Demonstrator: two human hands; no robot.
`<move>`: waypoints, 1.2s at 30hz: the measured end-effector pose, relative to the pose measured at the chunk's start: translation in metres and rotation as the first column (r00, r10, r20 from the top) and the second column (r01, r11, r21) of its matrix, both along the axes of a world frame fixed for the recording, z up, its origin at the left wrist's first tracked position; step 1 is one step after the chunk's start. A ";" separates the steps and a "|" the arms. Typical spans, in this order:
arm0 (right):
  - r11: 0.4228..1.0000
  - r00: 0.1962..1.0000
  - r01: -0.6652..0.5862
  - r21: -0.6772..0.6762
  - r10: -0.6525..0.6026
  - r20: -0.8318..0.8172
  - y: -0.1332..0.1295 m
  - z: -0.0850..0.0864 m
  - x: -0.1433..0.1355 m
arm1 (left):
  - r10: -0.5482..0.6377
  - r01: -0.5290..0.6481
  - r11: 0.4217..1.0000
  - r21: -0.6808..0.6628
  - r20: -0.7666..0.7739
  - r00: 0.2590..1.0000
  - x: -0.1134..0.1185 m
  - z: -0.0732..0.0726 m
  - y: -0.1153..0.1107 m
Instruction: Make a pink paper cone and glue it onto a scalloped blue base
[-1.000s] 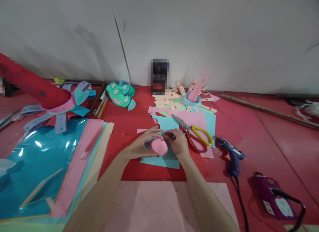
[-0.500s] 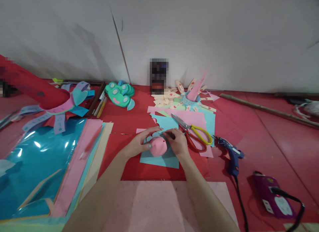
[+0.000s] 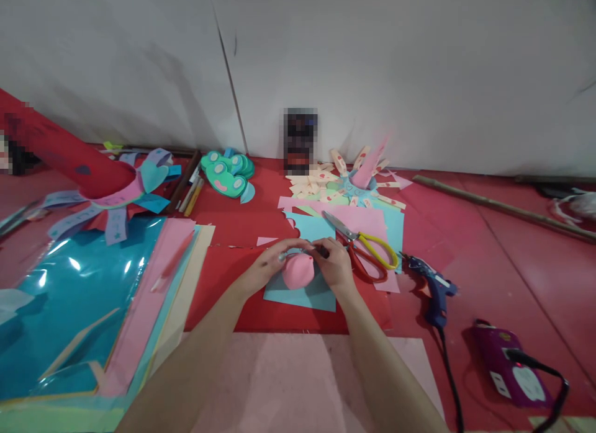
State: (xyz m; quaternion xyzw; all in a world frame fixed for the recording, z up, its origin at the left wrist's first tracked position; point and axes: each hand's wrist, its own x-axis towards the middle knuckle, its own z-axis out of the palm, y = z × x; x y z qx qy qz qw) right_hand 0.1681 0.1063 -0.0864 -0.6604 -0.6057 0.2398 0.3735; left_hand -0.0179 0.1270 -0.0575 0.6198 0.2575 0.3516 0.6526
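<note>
A small pink paper piece [image 3: 298, 271], rounded and cone-like, is between my hands above a light blue sheet [image 3: 298, 298]. My left hand [image 3: 275, 261] has its fingers closed round the far left side of the piece. My right hand [image 3: 333, 264] pinches at its far right edge, fingertips close to those of the left. The fingers hide most of the piece's far rim. Just right of my right hand lie scissors [image 3: 372, 252] with yellow and red handles, blades pointing away to the left.
A blue glue gun [image 3: 436, 291] and a purple power box [image 3: 510, 365] lie right. Green frog cutouts [image 3: 225, 175], a pink-coned craft [image 3: 367, 172] and a stick [image 3: 493, 203] are farther back. Plastic-wrapped blue paper [image 3: 88, 296] and a red cone craft [image 3: 97, 172] are left.
My left hand has moved right along the far rim, its fingertips now close to my right hand. The blue scallops at the pink piece's far edge are now mostly covered. The view has shifted slightly.
</note>
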 end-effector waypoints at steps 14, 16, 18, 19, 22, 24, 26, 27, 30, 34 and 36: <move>1.000 1.000 -0.004 0.012 0.004 -0.021 0.001 0.000 -0.001 | 0.006 -0.007 1.000 -0.011 -0.028 1.000 0.001 -0.005 0.000; 1.000 1.000 0.003 0.018 -0.003 -0.013 0.001 -0.001 -0.001 | 0.007 -0.006 1.000 0.014 -0.018 1.000 0.001 -0.005 0.000; 1.000 1.000 0.008 0.028 -0.008 -0.004 0.001 -0.003 -0.001 | 0.010 -0.010 0.999 0.035 -0.002 1.000 0.001 -0.005 0.001; 0.999 1.000 0.010 0.032 -0.010 -0.002 0.001 -0.004 -0.001 | 0.014 -0.014 0.999 0.040 0.002 1.000 0.002 -0.004 0.001; 0.999 1.000 0.008 0.040 -0.009 0.004 0.001 -0.004 0.000 | 0.006 -0.005 0.999 0.045 -0.031 1.000 0.001 0.000 0.000; 0.999 1.000 0.003 0.037 -0.003 0.001 0.000 -0.003 0.000 | -0.014 0.018 0.999 0.041 -0.095 0.995 -0.001 0.003 0.001; 1.000 1.000 0.004 0.029 -0.004 -0.006 0.000 -0.002 0.000 | -0.036 0.041 0.999 0.033 -0.143 0.989 -0.005 0.002 0.004; 1.000 1.000 0.008 0.023 -0.007 -0.009 0.000 -0.001 0.001 | -0.048 0.052 0.998 0.029 -0.150 0.988 -0.007 0.001 0.006; 1.000 1.000 0.020 -0.001 -0.020 -0.012 0.000 0.001 0.001 | -0.066 0.068 0.998 0.013 -0.112 0.992 -0.014 -0.005 0.012; 0.998 0.999 0.042 -0.038 -0.042 -0.012 -0.001 0.004 0.001 | -0.131 0.139 0.989 0.042 -0.156 0.979 -0.015 -0.003 0.012; 0.995 0.996 0.092 -0.047 -0.092 0.017 -0.002 0.006 0.000 | -0.172 0.191 0.979 0.067 -0.215 0.961 -0.012 0.001 0.010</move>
